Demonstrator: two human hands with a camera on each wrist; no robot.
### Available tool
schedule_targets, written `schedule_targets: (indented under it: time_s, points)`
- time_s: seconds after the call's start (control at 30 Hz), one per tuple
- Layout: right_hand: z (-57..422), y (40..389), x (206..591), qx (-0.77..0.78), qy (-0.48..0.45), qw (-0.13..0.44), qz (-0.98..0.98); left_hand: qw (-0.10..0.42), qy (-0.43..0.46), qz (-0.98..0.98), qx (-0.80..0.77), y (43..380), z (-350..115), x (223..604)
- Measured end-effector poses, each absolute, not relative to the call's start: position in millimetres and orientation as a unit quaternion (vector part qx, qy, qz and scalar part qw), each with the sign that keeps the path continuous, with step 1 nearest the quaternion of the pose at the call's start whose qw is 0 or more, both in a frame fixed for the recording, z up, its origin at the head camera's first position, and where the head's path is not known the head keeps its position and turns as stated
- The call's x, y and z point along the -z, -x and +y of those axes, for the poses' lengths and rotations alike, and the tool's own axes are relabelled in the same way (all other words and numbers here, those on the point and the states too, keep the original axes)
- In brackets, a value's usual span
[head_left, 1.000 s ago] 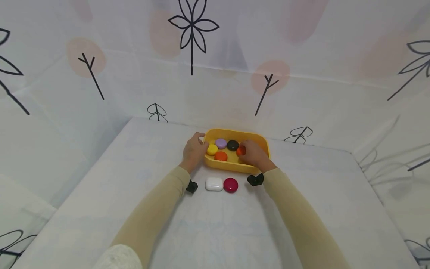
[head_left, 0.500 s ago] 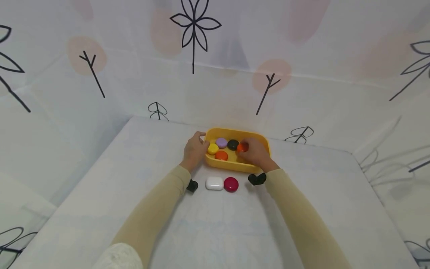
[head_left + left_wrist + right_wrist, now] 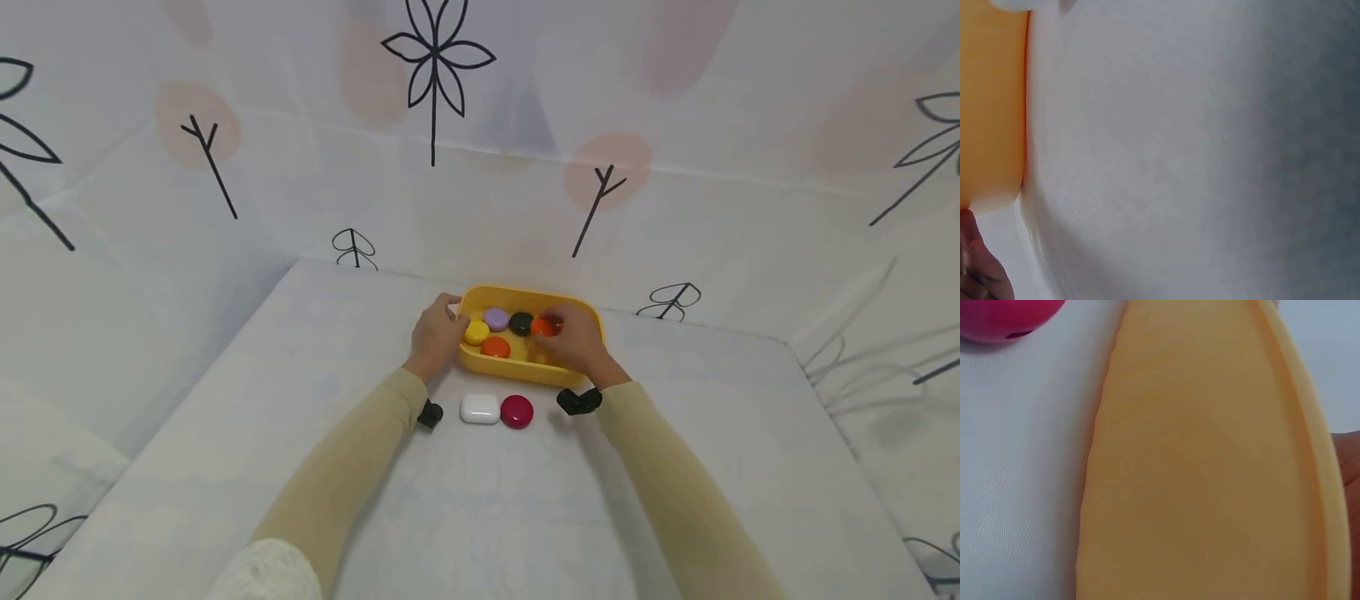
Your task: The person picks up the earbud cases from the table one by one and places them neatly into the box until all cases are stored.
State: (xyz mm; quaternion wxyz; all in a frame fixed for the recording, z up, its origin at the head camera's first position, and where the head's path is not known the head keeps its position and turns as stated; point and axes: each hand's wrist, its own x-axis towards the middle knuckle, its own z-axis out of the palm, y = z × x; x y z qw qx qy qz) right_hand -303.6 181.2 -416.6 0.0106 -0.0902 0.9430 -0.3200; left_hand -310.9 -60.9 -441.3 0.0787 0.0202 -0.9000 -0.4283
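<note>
Glossy orange disc [image 3: 542,327], pinched by right hand [image 3: 576,337] inside smooth yellow rounded tray [image 3: 517,370] gripped by left hand [image 3: 437,335], with one yellow disc [image 3: 476,332], one lilac disc [image 3: 497,319], one black disc [image 3: 521,323] and second orange disc [image 3: 495,347] solely in head view, one crimson disc [image 3: 517,412] outside, dark-marked only in right wrist view.

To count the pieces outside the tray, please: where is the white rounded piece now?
In the head view, the white rounded piece lies on the table, in front of the yellow tray and immediately left of the crimson round piece.
</note>
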Motion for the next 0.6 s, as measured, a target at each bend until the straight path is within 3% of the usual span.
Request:
schedule_targets:
  time_s: [0.3, 0.6]
  points:
    - [177, 294, 408, 0.321, 0.132, -0.030, 0.937, 0.079, -0.011, -0.901, 0.426, 311, -62, 440]
    - [173, 280, 394, 0.322, 0.141, -0.032, 0.936, 0.069, -0.018, -0.903, 0.424, 308, -61, 439]
